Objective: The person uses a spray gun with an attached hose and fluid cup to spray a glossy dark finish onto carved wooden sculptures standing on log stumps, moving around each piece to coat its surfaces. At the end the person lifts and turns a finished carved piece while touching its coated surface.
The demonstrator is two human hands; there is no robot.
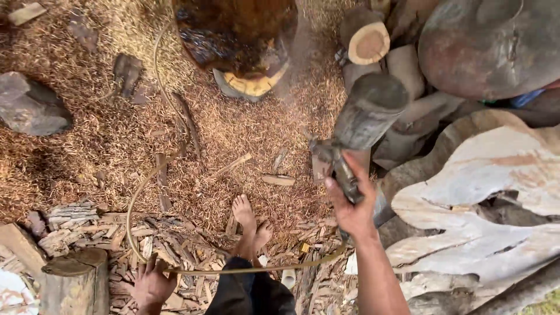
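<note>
From the head camera, looking straight down: the right hand (pixel 352 204) is wrapped tight round the grip of an air tool (pixel 338 166), its nozzle end aimed at an upright grey log (pixel 367 114), with a haze of blown dust drifting above it toward the big dark stump (pixel 239 35). The left hand (pixel 151 284) is low at the bottom edge, fingers curled round the yellowish hose (pixel 140 198), which loops out across the sawdust floor (pixel 70 163), up past the stump, and back under the body to the tool. A bare foot (pixel 245 219) stands among wood chips (pixel 116 239), just inside that loop. To the right lies a pale carved slab (pixel 478 192); behind it a round dark vessel (pixel 490 46) and cut log ends (pixel 368 44); a rock (pixel 32 108) sits far left. To my eye the risks are plain: the hose runs close by the foot and could snag it on a step; splintery chips threaten the bare sole; and the blown dust could come back into the eyes, since the nozzle works near the log
</note>
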